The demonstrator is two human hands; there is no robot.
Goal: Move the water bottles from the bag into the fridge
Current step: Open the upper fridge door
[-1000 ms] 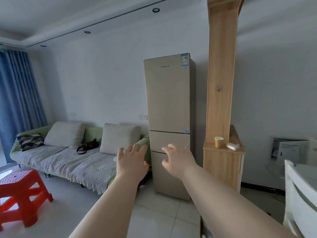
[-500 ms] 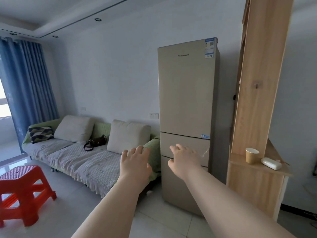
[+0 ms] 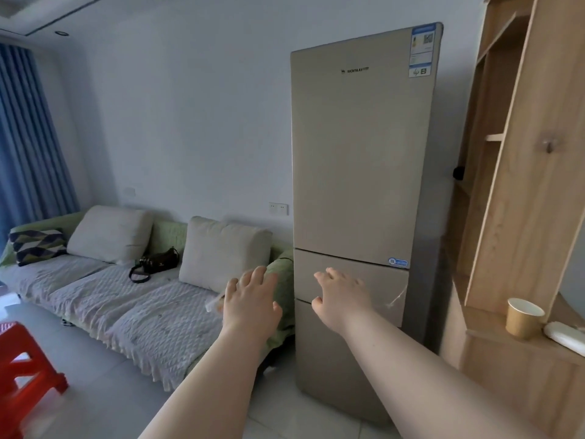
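Observation:
A tall beige fridge (image 3: 357, 160) with three closed doors stands against the wall, right of centre. My left hand (image 3: 250, 301) and my right hand (image 3: 342, 296) are stretched out in front of me, fingers relaxed and empty. The right hand hangs before the fridge's middle door; the left hand is before the sofa's green armrest. A small clear plastic thing (image 3: 212, 304) shows beside the left hand on the sofa. No water bottles are plainly visible.
A grey-covered sofa (image 3: 110, 299) with cushions and a dark handbag (image 3: 156, 263) runs along the left wall. A red plastic stool (image 3: 22, 375) stands at the lower left. A wooden shelf unit (image 3: 522, 217) at right carries a paper cup (image 3: 524, 318) and a white object (image 3: 566, 337).
The view has come closer to the fridge, which now looks larger and sits further right. Both hands stay stretched out and empty.

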